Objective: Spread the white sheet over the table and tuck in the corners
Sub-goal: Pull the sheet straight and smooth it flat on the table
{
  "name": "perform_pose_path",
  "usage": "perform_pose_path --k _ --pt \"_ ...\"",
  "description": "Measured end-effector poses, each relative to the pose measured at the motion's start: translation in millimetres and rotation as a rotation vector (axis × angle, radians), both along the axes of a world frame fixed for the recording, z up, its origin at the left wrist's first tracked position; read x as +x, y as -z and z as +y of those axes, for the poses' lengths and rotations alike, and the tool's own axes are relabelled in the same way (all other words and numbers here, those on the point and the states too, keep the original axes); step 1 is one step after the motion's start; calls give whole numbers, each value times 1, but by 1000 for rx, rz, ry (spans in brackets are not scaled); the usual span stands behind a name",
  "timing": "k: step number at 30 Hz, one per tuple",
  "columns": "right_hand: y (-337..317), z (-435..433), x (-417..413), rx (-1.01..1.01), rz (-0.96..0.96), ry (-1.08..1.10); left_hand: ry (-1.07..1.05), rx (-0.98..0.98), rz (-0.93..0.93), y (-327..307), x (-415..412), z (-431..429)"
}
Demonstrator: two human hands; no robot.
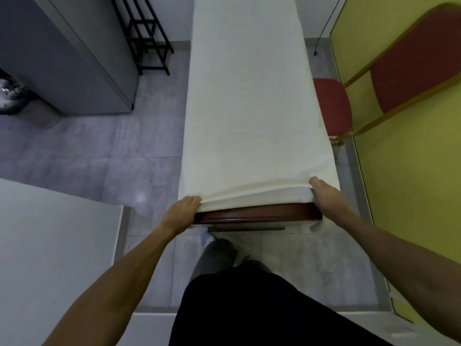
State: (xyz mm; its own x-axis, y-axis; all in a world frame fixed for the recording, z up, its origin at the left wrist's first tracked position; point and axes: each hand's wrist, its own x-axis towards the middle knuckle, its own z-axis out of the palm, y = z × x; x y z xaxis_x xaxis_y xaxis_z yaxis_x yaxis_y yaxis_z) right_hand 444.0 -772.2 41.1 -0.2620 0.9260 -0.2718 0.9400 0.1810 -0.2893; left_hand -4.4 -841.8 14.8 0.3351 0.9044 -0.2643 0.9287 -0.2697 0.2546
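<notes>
A white sheet (pixel 249 108) covers the long narrow table from the far end to the near end. The table's dark wooden end (pixel 257 214) shows bare below the sheet's near edge. My left hand (pixel 183 212) grips the sheet's near left corner at the table's corner. My right hand (pixel 324 194) grips the near right corner, and the sheet's edge is lifted slightly between the two hands, with a fold running across.
A red chair (pixel 334 106) with a gold frame stands close to the table's right side, against a yellow wall (pixel 411 183). A grey cabinet (pixel 62 53) and a black rack (pixel 147 38) stand at the left. A white surface (pixel 50 245) lies near left. My leg (pixel 249 308) is below.
</notes>
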Motion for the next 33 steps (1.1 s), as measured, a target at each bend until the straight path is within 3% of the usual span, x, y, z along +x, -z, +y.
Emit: perform_pose_path --k 3,8,14,18,21,23,27,33 --pt "-12 27 -6 66 -6 14 -39 -21 0 -7 -7 33" --pt "-43 70 -9 171 -74 -10 144 148 -20 -49 -16 121" --pt "-67 131 -2 297 -96 -70 203 114 89 -92 -17 215" --pt "-67 186 -1 401 -214 -166 178 144 74 -98 -20 256" --pt "-45 233 -5 438 -296 -206 78 293 19 -71 -21 285" --pt "-21 254 -7 456 -406 -256 -18 335 109 -41 -19 293" --pt "33 248 -4 352 -398 -185 -169 256 192 6 -1 278" --pt "75 231 3 162 -243 -67 -85 42 183 41 3 250"
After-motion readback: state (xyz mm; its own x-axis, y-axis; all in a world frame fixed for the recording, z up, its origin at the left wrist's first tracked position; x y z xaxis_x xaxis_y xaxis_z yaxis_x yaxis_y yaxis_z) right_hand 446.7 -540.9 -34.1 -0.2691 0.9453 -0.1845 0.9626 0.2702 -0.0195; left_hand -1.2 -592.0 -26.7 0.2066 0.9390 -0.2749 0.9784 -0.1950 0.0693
